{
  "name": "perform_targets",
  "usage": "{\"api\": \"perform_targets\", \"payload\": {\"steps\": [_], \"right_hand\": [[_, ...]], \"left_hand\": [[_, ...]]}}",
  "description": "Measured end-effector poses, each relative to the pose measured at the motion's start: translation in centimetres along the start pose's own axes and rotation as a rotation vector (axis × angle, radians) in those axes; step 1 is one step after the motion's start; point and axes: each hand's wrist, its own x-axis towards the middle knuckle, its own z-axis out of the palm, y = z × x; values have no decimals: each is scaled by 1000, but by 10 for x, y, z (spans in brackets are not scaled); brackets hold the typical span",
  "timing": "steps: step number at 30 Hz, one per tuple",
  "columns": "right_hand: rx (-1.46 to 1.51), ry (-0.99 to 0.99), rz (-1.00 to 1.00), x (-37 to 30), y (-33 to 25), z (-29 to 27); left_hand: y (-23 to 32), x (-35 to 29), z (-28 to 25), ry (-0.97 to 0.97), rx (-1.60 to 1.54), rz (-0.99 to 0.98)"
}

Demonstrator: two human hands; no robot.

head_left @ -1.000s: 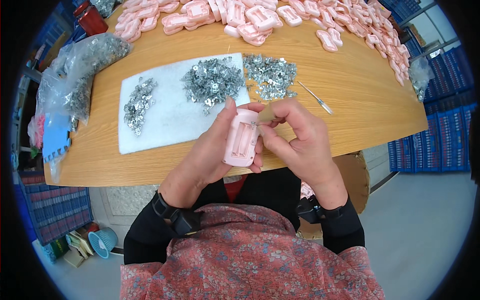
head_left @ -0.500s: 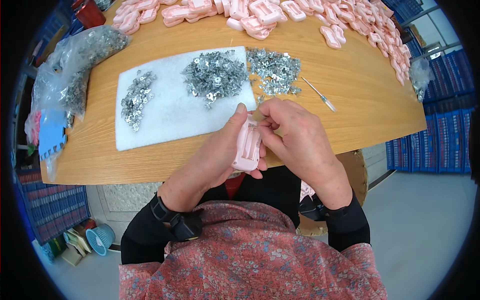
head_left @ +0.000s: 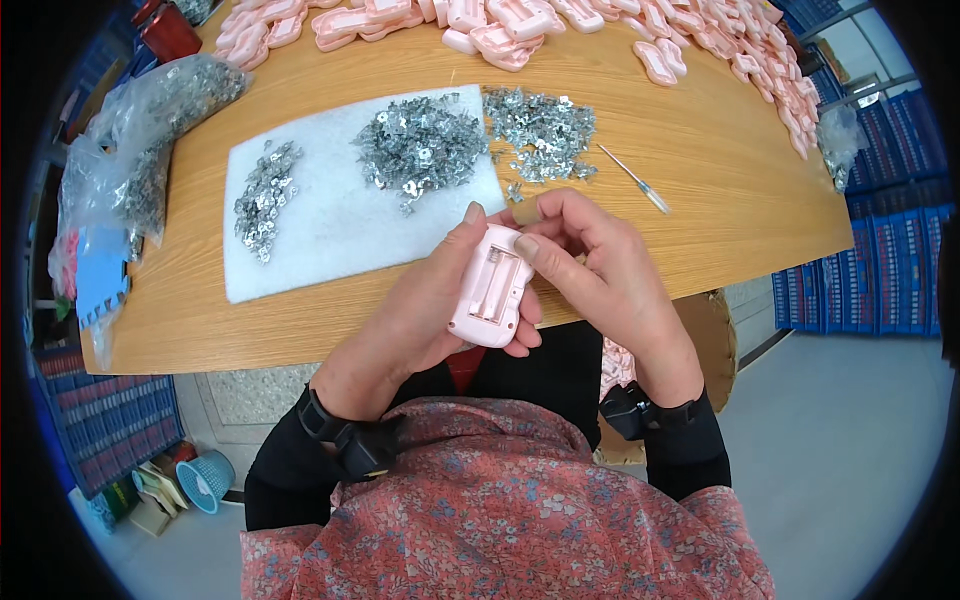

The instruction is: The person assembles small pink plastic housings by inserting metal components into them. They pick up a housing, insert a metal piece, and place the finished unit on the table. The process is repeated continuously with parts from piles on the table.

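Note:
My left hand (head_left: 425,290) grips a pale pink plastic battery housing (head_left: 466,325), its long open compartment turned up toward me. A metal spring contact shows at the compartment's far end. The left thumb lies along the housing's left edge, and fingertips come out beneath its right side. My right hand (head_left: 610,265) is closed at the far right corner of the housing, thumb pressed on the rim by the compartment. A tan wrap covers its index finger; its other fingers are partly hidden. Just beyond both hands lies a white foam mat (head_left: 330,235) bearing a large heap of small metal contacts (head_left: 420,145).
A smaller metal pile (head_left: 265,200) lies on the mat's left, another heap (head_left: 545,135) just right of it. A thin screwdriver-like tool (head_left: 637,180) rests farther right. Many pink housings (head_left: 700,40) line the table's far edge. Clear bags of metal parts (head_left: 150,150) stand at left.
The housing has tilted and shifted slightly left, showing more of its compartment. My right thumb has moved up to its far right rim, and the right hand has opened out a little.

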Motion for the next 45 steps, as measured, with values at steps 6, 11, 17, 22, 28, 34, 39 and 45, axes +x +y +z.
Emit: {"api": "perform_targets", "payload": {"steps": [6,11,17,22,28,34,39,45], "right_hand": [[443,-73,135,4,22,-2],[372,-123,162,2,27,-7],[417,-33,83,-3,18,-3],[389,210,-135,-10,23,8],[164,289,-330,-15,29,29],[-442,220,-546,-27,19,33],[-480,261,-518,-36,8,38],[-443,354,-489,-38,31,27]], "left_hand": [[-5,2,-7,215,574,354],[10,-9,-2,165,935,279],[15,-7,3,139,1085,340],[10,-2,-3,113,179,129],[7,-5,-8,-63,-103,53],[-2,-4,2,152,-88,118],[-12,-3,11,268,358,270],[-19,1,8,214,277,197]]}}
